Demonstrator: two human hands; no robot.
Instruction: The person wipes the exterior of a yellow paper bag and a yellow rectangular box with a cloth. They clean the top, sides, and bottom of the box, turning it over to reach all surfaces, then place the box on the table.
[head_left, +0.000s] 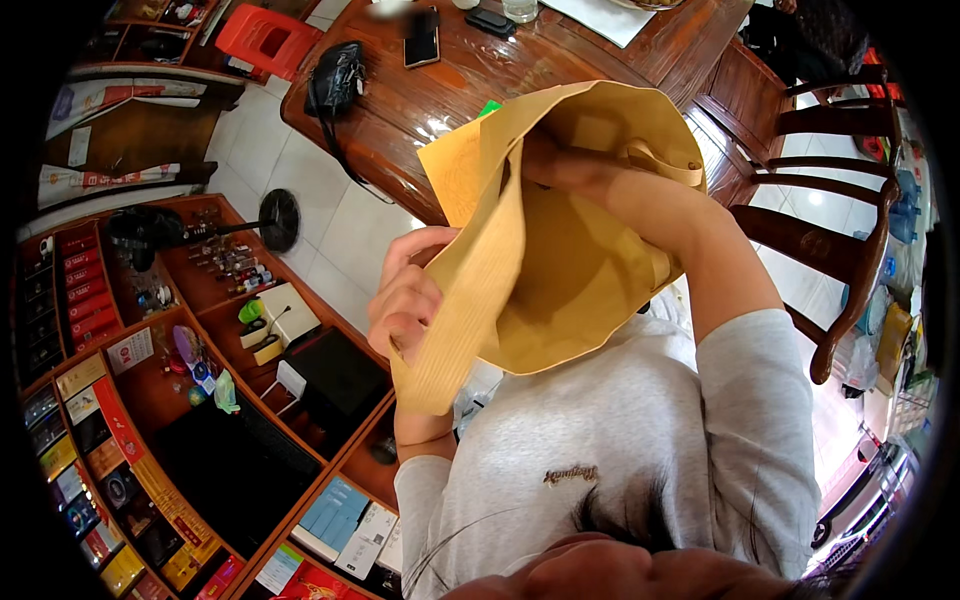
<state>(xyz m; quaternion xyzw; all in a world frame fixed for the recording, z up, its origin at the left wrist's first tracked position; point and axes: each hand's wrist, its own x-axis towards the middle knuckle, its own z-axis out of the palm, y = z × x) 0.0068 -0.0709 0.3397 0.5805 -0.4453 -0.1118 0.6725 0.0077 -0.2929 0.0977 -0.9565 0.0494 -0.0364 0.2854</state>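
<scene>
A tan open-topped bag (585, 255) is tilted in front of my chest, its mouth towards me. My left hand (409, 289) grips the bag's left side, with the fingers partly behind it. A wide tan strap (469, 322) hangs over that side and past my left wrist. My right hand (559, 166) reaches inside the bag; its fingertips lie in shadow against the inner wall, and whether they hold anything is hidden. Beyond the bag's left edge a flat yellow piece (454, 169) sticks out, with a small green corner (490, 108) above it.
Beyond the bag stands a wooden table (420, 105) carrying a black handbag (337, 79), a phone (421, 46) and a glass (520, 9). Wooden chairs (817, 247) are at right. A shelved wooden counter (217, 300) with boxes and a black fan (277, 220) lies left. A red stool (268, 39) stands behind.
</scene>
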